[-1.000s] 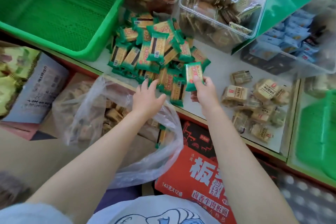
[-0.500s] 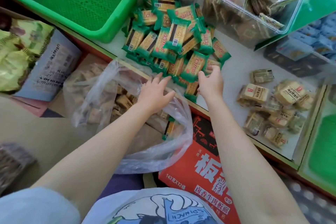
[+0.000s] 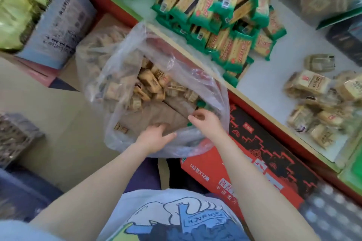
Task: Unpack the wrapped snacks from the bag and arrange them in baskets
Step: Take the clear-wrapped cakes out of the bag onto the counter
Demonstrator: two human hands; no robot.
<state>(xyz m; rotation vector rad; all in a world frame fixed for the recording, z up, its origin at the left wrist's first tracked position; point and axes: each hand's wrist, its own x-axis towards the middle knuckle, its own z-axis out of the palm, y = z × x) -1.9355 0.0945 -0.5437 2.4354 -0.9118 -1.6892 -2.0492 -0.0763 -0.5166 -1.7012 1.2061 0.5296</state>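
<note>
**Hands at bag mouth, snacks farther in**

Right hand fingers curled, pinching the rim of the plastic bag; left hand loosely spread on near rim. Tan wrapped snacks lie forward-left, deeper inside, left hand nearer.

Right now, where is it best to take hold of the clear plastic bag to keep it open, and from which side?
Probably the near rim of the clear plastic bag, from the person's side. Its mouth gapes upward toward the person, and the loose film folds there by the left hand and right hand. Pinching this edge should leave the tan wrapped snacks reachable.
</note>
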